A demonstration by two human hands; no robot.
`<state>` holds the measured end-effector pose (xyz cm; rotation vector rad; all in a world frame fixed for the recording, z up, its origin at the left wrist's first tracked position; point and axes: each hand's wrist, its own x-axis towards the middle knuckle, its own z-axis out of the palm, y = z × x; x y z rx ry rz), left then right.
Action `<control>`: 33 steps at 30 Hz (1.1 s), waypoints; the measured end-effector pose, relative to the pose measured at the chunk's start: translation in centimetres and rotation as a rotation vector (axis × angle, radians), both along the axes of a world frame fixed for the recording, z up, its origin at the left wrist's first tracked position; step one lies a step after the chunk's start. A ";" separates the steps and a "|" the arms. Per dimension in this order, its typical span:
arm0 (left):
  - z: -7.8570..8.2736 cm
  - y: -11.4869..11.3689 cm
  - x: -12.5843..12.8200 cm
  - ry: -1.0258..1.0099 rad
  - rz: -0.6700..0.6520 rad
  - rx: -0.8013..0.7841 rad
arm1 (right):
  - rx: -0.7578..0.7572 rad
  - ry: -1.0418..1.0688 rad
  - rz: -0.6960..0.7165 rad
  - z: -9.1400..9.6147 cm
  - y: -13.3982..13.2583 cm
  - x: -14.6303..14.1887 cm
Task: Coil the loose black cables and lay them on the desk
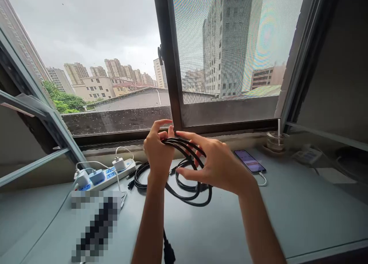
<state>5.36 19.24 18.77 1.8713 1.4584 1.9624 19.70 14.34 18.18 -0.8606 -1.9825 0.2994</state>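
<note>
My left hand (159, 149) is closed on one side of a looped black power cable (184, 198), held up above the table. Around the loops' other side is my right hand (218, 162), its thumb and index finger spread wide apart; some of its fingertips show behind the strands. The lower loops hang between my forearms. Below my left forearm a black plug (169, 251) dangles on a length of cable. Behind my hands, another coiled black cable (139, 179) lies on the table, with more coils (182, 185) partly hidden by the held loops.
A white power strip (128, 172) with several plugs and white cords stands at left, near a pixelated dark object (99, 225). On the right lie a phone (250, 161) with a white charging cable and a plastic cup (275, 141) with a straw. A window (169, 64) rises behind the table.
</note>
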 end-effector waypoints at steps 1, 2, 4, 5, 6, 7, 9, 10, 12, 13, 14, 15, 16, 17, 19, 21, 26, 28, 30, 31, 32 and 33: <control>0.1 -0.2 0.1 0.019 0.009 0.012 | -0.007 -0.003 0.010 -0.1 0.1 0.1; 0.1 -0.5 0.2 0.037 0.011 0.023 | -0.020 0.011 0.031 -0.2 0.2 0.1; 0.3 -1.0 0.5 0.037 -0.024 0.040 | -0.057 0.077 0.095 -0.3 0.4 0.2; 0.3 -1.2 0.7 0.021 -0.063 0.043 | -0.069 0.117 0.125 -0.3 0.3 0.3; 0.3 -1.3 0.8 0.000 -0.110 0.038 | -0.069 0.155 0.144 -0.3 0.2 0.3; 0.3 -1.3 1.0 -0.024 -0.162 0.026 | -0.055 0.188 0.148 -0.2 0.0 0.4; 0.0 -0.9 1.2 -0.079 -0.252 -0.004 | 0.014 0.254 0.111 -0.1 -0.7 0.4; -0.2 -0.6 1.3 -0.110 -0.286 -0.018 | 0.058 0.292 0.076 0.0 -1.1 0.4; -0.7 0.3 1.7 -0.179 -0.324 -0.044 | 0.175 0.426 -0.012 0.2 -1.6 0.3; -0.9 0.7 1.9 -0.219 -0.347 -0.061 | 0.248 0.532 -0.067 0.3 -1.7 0.1; -1.1 1.0 2.1 -0.262 -0.380 -0.084 | 0.325 0.654 -0.124 0.3 -1.6 0.0; -1.3 1.3 2.3 -0.306 -0.421 -0.115 | 0.399 0.773 -0.174 0.4 -1.4 -0.2; -1.3 1.4 2.5 -0.353 -0.464 -0.147 | 0.459 0.868 -0.209 0.4 -1.1 -0.4; -1.3 1.5 2.5 -0.398 -0.508 -0.178 | 0.494 0.926 -0.224 0.4 -0.6 -0.5; -1.1 1.5 2.2 -0.469 -0.579 -0.234 | 0.486 0.914 -0.220 0.3 0.5 -0.3; -0.8 1.4 1.4 -0.502 -0.616 -0.269 | 0.422 0.795 -0.261 0.0 1.7 0.4; -0.4 1.4 -0.7 -0.449 -0.343 -0.136 | 0.264 0.496 -0.367 -0.6 3.6 2.2; -0.3 1.0 -0.6 -0.300 -0.169 -0.024 | 0.228 0.462 -0.318 -0.6 3.6 2.1; -0.2 0.4 0.1 -0.108 -0.052 0.069 | 0.149 0.434 -0.241 -0.5 3.3 1.5; -0.2 0.1 0.5 -0.029 -0.023 0.095 | 0.084 0.420 -0.188 -0.3 3.0 1.2; -0.3 -0.2 0.9 0.023 -0.016 0.104 | 0.014 0.411 -0.128 -0.2 2.6 1.0; -0.3 -0.4 1.3 0.049 -0.026 0.101 | -0.056 0.406 -0.067 0.0 2.2 0.9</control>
